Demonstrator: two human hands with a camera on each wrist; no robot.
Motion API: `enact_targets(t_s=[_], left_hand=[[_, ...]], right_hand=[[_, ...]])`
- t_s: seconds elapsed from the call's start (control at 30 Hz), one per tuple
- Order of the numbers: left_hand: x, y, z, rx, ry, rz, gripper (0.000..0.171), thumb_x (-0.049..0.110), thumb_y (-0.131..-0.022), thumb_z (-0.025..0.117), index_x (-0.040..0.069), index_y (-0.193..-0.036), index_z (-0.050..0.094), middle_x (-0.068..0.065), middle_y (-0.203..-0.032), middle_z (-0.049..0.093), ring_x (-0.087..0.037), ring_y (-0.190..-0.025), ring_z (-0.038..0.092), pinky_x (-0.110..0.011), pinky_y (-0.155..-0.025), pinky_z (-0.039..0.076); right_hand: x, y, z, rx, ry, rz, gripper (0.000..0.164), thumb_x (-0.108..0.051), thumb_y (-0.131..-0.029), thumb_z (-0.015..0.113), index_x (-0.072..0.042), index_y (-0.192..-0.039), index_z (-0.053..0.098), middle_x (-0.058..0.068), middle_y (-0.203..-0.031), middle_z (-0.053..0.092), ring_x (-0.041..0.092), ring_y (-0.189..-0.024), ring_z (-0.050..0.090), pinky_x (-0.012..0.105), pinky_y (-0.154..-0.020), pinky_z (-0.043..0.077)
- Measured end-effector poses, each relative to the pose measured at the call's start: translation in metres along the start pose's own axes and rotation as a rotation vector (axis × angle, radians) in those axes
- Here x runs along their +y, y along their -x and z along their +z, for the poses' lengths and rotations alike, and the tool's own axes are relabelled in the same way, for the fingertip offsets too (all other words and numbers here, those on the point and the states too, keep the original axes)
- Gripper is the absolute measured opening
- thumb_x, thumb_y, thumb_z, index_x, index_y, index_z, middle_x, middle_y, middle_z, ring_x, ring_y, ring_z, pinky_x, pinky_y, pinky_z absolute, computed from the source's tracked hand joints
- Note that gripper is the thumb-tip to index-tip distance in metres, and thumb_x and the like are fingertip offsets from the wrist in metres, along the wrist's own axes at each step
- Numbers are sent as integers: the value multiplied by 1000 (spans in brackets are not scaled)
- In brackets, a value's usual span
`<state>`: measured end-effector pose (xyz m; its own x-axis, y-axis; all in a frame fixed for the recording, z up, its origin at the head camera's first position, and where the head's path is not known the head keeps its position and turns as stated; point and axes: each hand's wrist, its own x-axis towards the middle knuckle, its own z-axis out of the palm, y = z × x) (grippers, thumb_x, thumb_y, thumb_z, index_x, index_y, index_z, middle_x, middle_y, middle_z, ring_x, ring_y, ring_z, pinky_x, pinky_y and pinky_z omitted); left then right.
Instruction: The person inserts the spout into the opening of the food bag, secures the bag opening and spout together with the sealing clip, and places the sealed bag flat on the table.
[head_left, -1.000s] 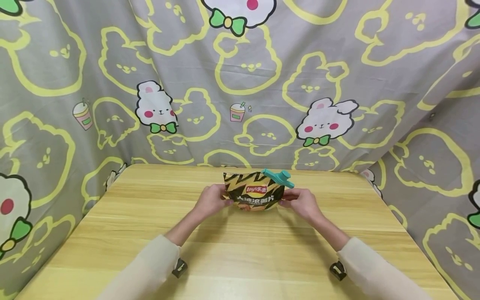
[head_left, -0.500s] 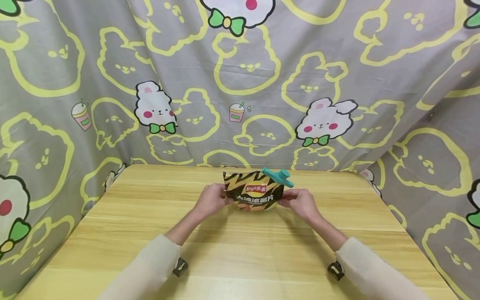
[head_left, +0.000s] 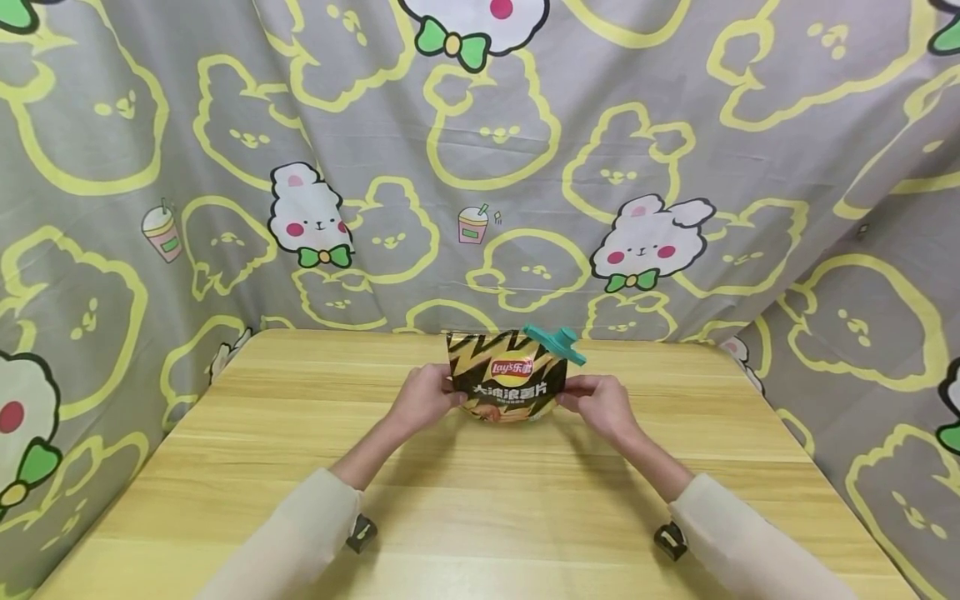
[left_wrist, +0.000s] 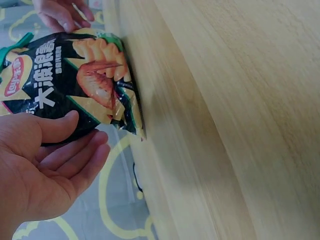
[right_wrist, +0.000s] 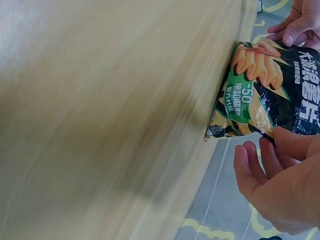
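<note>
A black and gold Lay's chip bag (head_left: 510, 379) stands upright near the back of the table, its printed front toward the head camera. A teal bag clip (head_left: 557, 343) sits slantwise across its top right corner. My left hand (head_left: 427, 398) pinches the bag's left side, thumb in front and fingers behind. On the opposite side my right hand (head_left: 600, 402) pinches the right edge the same way. In both wrist views the bag's lower edge meets the tabletop. The left wrist view shows a chicken wing and ridged chips printed on the bag (left_wrist: 95, 80).
The wooden table (head_left: 480, 517) fills the lower part of the head view. A grey curtain (head_left: 420, 125) with yellow cartoon outlines hangs behind it and along both sides. Dark wrist-worn devices show below the left sleeve (head_left: 300, 525) and the right sleeve (head_left: 742, 533).
The top of the bag and its clip have risen slightly, and the bag's front stands more upright. Both hands keep their hold in nearly the same place.
</note>
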<state>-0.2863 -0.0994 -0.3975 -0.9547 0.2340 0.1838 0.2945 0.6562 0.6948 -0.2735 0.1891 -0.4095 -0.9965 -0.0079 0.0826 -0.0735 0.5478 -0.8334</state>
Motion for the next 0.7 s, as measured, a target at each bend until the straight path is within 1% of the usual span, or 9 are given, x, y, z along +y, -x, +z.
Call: enact_targets(t_s=[0.2, 0.4, 0.53, 0.7], left_hand=[[3, 1, -3, 6, -1, -6, 27, 5, -85, 80, -2, -111, 73, -16, -93, 78, -25, -83, 77, -34, -69, 61], [3, 1, -4, 8, -6, -31, 17, 10, -87, 80, 2, -100, 73, -13, -85, 78, -23, -77, 76, -35, -67, 60], [4, 1, -5, -2, 28, -74, 16, 14, -89, 78, 4, -97, 69, -14, -87, 78, -26, -79, 76, -36, -66, 60], [8, 2, -5, -25, 111, -122, 19, 13, -92, 74, 2, -103, 64, -14, -84, 78, -33, -79, 76, -32, -58, 57]], right_hand=[[-6, 1, -2, -2, -19, 7, 22, -10, -90, 74, -5, -111, 78, 12, -107, 78, 26, -95, 76, 49, -93, 57], [-11, 3, -3, 8, -25, 34, 24, -11, -91, 73, -4, -113, 76, 14, -108, 77, 29, -95, 76, 49, -93, 57], [-12, 3, -3, 11, -49, 35, 25, -7, -91, 71, 1, -114, 74, 16, -105, 77, 32, -91, 76, 44, -88, 60], [-14, 3, -2, -3, -123, 46, 24, 0, -92, 67, 8, -114, 70, 22, -102, 75, 36, -88, 76, 44, -84, 61]])
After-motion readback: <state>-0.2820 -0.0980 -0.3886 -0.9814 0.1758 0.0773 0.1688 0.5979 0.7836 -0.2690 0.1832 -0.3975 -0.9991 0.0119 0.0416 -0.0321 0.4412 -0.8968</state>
